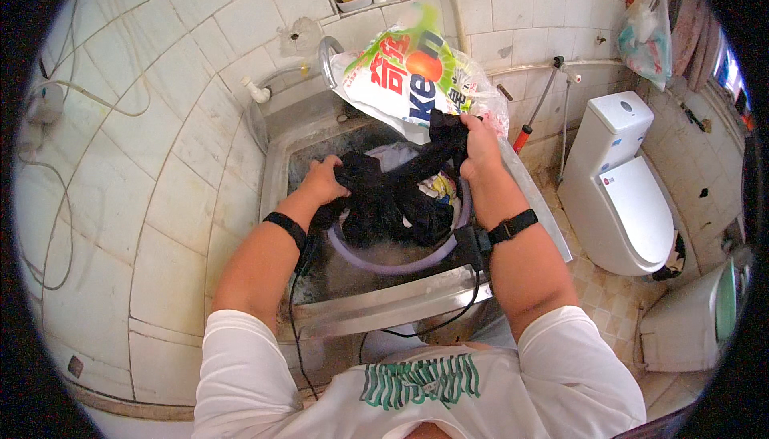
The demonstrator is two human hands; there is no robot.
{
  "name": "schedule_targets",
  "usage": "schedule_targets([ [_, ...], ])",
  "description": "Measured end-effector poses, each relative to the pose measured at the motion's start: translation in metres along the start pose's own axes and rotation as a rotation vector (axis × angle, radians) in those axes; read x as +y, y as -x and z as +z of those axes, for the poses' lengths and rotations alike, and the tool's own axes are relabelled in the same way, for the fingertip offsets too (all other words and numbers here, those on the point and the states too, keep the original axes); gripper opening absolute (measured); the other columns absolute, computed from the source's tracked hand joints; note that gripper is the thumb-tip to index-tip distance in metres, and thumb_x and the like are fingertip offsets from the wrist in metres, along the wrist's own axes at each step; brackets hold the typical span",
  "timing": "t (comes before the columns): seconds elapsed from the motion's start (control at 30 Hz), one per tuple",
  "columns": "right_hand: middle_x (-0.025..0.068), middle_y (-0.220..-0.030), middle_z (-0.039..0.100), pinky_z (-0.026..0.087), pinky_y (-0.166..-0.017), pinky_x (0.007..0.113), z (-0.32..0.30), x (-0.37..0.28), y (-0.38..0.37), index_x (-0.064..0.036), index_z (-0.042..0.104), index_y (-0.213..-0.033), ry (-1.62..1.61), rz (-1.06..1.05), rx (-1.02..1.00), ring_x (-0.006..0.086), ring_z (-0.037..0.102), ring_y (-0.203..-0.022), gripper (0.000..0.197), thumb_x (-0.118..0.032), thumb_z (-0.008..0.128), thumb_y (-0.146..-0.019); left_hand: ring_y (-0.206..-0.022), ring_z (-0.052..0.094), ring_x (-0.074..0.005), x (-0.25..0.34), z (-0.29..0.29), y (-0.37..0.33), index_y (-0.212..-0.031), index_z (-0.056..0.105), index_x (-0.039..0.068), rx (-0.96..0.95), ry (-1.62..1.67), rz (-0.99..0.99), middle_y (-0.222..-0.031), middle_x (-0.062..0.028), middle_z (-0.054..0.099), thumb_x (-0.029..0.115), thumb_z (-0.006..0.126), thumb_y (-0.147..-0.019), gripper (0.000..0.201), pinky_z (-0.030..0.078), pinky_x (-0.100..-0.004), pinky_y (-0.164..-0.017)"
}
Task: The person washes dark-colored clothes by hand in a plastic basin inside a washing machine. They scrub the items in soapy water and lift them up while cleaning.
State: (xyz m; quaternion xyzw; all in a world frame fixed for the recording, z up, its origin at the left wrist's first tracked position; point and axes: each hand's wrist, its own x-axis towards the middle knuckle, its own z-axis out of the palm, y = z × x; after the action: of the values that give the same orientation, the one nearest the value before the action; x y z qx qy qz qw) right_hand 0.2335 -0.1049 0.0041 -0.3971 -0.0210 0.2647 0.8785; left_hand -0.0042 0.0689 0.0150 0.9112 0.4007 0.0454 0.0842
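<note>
A black garment (372, 191) stretches between my two hands above a lavender-rimmed basin (376, 265). At its left end, my left hand (324, 181) is closed on the cloth. My right hand (479, 149) pinches a raised end of the same garment, higher and farther from me. Inside the basin, a patterned yellow and white cloth (439, 187) and a pale cloth (392, 155) show in part; the black fabric hides the rest. The basin sits in a metal sink (392, 304).
A printed white and green plastic detergent bag (404, 78) stands behind the sink, beside a curved faucet (327, 58). A white toilet (621, 191) and a white bin (685, 327) are at the right. Cables hang from my wristbands.
</note>
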Motion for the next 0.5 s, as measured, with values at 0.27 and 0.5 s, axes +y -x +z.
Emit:
schedule_targets([
  [0.27,0.0123,-0.085,0.062,0.052,-0.069,0.040,0.013,-0.015,0.026,0.0014,0.054,-0.095,-0.096,0.207,-0.267,0.0261,0.061,-0.073,0.019,-0.007,0.053,-0.078,-0.093,0.057,-0.0284,-0.006,-0.028,0.007,-0.093,0.061,0.001,-0.360,0.394,0.157,-0.098,-0.0170,0.059,0.018,0.078,-0.063,0.039,0.046,-0.0355,-0.082],
  [0.5,0.0141,-0.085,0.064,0.052,-0.064,0.036,0.015,-0.006,0.030,0.0012,0.054,-0.095,-0.028,0.259,-0.359,0.0257,0.062,-0.071,0.020,-0.003,0.054,-0.075,-0.108,0.046,-0.0367,0.016,0.027,0.010,-0.092,0.054,0.000,-0.132,0.167,0.833,-0.117,-0.0186,0.047,0.004,0.071,-0.055,0.041,0.039,-0.0370,-0.093],
])
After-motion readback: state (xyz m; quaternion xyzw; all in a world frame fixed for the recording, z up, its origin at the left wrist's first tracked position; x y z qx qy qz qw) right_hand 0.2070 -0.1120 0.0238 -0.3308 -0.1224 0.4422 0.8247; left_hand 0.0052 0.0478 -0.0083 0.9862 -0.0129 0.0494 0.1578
